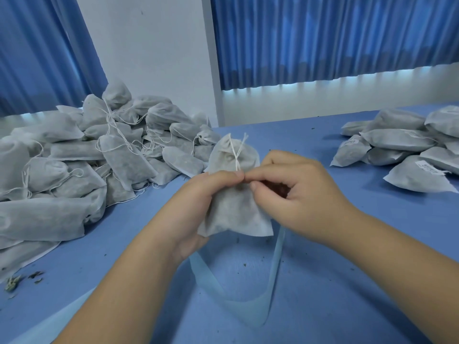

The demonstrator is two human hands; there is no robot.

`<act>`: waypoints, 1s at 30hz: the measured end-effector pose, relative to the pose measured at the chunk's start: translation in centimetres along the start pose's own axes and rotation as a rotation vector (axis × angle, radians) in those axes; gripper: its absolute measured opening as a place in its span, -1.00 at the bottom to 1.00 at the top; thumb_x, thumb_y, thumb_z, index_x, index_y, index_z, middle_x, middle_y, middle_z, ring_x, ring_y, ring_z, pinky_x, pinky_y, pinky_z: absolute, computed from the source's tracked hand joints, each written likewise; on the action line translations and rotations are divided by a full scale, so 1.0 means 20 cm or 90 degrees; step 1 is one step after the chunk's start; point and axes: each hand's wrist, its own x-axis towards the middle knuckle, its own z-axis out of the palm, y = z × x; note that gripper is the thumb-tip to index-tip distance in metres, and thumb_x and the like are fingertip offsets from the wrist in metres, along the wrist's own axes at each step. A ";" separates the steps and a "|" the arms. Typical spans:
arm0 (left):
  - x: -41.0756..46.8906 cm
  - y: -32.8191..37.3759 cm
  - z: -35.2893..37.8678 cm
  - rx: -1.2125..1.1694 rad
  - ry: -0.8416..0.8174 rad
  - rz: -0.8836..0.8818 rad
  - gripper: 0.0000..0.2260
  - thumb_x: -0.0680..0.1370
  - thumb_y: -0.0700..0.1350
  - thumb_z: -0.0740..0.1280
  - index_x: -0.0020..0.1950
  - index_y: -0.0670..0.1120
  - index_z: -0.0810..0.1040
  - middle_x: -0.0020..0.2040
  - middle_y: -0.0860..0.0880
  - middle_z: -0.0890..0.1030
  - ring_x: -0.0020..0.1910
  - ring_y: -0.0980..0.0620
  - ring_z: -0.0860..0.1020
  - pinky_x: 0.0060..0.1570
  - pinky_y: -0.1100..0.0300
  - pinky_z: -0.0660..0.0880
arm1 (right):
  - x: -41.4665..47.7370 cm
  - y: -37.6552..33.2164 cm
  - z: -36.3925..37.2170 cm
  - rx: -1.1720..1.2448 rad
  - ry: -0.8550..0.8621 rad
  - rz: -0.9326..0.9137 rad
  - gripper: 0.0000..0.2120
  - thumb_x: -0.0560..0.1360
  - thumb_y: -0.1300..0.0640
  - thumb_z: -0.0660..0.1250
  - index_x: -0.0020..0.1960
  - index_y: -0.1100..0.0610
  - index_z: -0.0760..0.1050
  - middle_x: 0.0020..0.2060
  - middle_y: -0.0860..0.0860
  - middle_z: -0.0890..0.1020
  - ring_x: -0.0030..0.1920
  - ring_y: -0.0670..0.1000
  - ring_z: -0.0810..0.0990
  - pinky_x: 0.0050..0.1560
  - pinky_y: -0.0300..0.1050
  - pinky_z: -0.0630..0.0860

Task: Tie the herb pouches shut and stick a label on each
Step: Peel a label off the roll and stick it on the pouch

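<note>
Over the middle of the desk (347, 269), the left hand (198, 202) grips a herb pouch (236, 212) upright, thumb at its neck. The right hand (298, 192) pinches there too, seemingly on the white strings (237, 150) crossing above. A heap of loose-stringed pouches (87, 150) lies along the left edge, and labelled pouches (409, 145) lie near the far right corner.

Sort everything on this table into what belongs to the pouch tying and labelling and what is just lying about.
Belongs to the job:
herb pouch, gripped by the left hand
its white drawstring, pinched by the right hand
unlabelled pouch pile, left
labelled pouch pile, right

Just lying about:
loose herb crumbs
pale blue strip, purpose unclear
blue curtains
</note>
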 end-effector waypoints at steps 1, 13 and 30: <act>-0.01 0.01 0.01 -0.009 0.001 0.003 -0.58 0.44 -0.10 0.38 0.22 -0.31 0.58 0.14 -0.21 0.62 0.08 -0.09 0.61 0.05 0.08 0.49 | 0.00 0.00 0.00 0.034 -0.005 0.017 -0.77 0.44 0.20 0.30 -0.02 0.04 0.70 -0.30 0.04 0.52 -0.28 -0.07 0.48 -0.25 -0.35 0.35; -0.01 0.02 0.03 -0.042 0.080 0.013 -0.73 0.46 -0.06 0.35 0.09 -0.17 0.63 -0.16 -0.07 0.62 -0.28 0.05 0.59 -0.42 0.25 0.43 | 0.02 -0.04 -0.05 0.291 -0.063 0.144 -0.70 0.51 0.39 0.29 -0.05 0.04 0.68 -0.46 -0.17 0.48 -0.44 -0.11 0.37 -0.34 -0.26 0.36; 0.03 -0.13 0.05 0.620 0.219 0.110 -0.68 0.53 0.08 0.34 0.18 0.34 0.28 -0.12 0.33 0.49 -0.16 0.47 0.43 -0.28 0.48 0.34 | -0.07 0.12 -0.16 -0.003 -0.401 0.235 -0.85 0.42 0.12 0.39 -0.08 -0.10 0.52 -0.41 -0.11 0.61 -0.41 -0.09 0.61 -0.34 -0.33 0.47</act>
